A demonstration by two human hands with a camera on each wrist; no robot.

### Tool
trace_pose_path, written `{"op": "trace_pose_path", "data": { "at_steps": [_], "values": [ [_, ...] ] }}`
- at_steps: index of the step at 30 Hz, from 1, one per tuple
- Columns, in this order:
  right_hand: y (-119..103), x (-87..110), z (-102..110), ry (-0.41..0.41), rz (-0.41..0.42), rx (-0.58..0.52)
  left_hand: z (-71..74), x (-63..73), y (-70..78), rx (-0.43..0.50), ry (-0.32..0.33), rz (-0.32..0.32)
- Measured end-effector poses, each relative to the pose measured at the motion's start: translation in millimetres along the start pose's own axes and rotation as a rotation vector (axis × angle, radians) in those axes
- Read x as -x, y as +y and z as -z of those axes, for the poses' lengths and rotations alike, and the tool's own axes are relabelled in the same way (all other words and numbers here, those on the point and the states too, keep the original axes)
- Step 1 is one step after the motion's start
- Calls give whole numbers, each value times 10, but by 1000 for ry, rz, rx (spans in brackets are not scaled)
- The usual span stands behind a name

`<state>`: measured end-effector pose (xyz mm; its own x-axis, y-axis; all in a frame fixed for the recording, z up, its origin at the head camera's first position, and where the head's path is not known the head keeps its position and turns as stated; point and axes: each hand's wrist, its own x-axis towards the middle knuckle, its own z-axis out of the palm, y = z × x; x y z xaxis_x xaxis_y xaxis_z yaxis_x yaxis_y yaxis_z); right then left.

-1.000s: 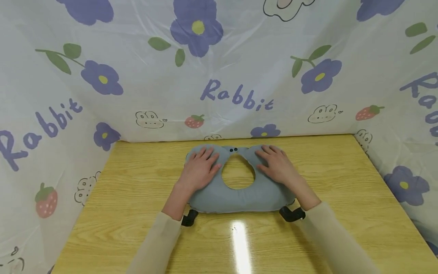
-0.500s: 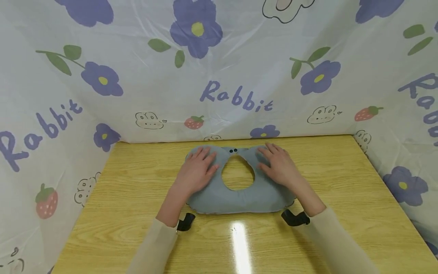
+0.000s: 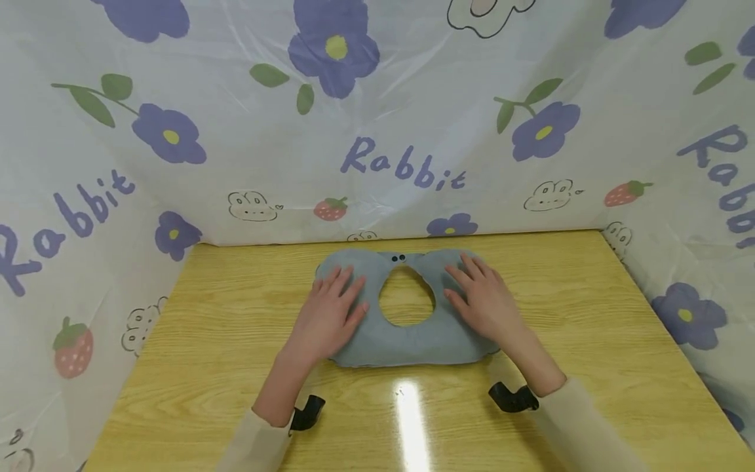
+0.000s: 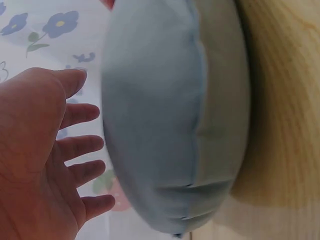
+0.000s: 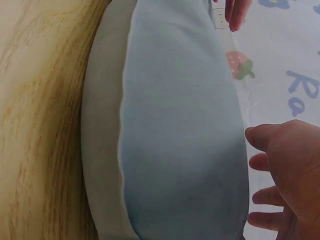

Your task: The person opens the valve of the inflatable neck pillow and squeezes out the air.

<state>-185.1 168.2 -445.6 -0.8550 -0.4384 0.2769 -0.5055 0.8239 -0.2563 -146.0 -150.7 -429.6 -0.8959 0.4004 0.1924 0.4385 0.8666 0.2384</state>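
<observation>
Pillow (image 3: 413, 344), 1 pc., blue-grey, neck type: lay flat on tbl. (image 3: 236, 314), approx. mid-width, nr. far edge. Ctr. hole, wood showing thru; 2 blk. snaps (image 3: 398, 258) side by side at far end, betw. rounded lobes. Paler underside & wavy seam seen in both wrist views.

L hand (image 3: 324, 314): released, fingers spread, nothing grasped; was over L lobe, fingertips pointing away fr. person. Per L wrist view, thumb apart fr. fabric, other tips just beside it; contact unclear.

R hand (image 3: 486, 301): likewise released, fingers spread, over R lobe. Per R wrist view, thumb tip at fabric edge; couldn't tell if touching.

Sleeves (image 3: 584, 432), 2, cream. Blk. clip (image 3: 514, 398) nr. each wrist.

Cloth (image 3: 407, 216), white, floral "Rabbit" print: hung behind tbl. & along both sides.
</observation>
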Motion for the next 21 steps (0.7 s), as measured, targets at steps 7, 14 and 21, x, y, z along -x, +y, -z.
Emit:
{"op": "trace_pose_path", "data": {
  "at_steps": [7,14,21],
  "values": [
    [-14,26,-76,-6,-66,6,-94,22,-25,0,-32,31],
    [22,38,-141,-43,-60,12,-142,21,-29,5,-46,39],
    [24,54,-186,-82,-78,10,-158,32,-36,10,-51,40]
  ]
}}
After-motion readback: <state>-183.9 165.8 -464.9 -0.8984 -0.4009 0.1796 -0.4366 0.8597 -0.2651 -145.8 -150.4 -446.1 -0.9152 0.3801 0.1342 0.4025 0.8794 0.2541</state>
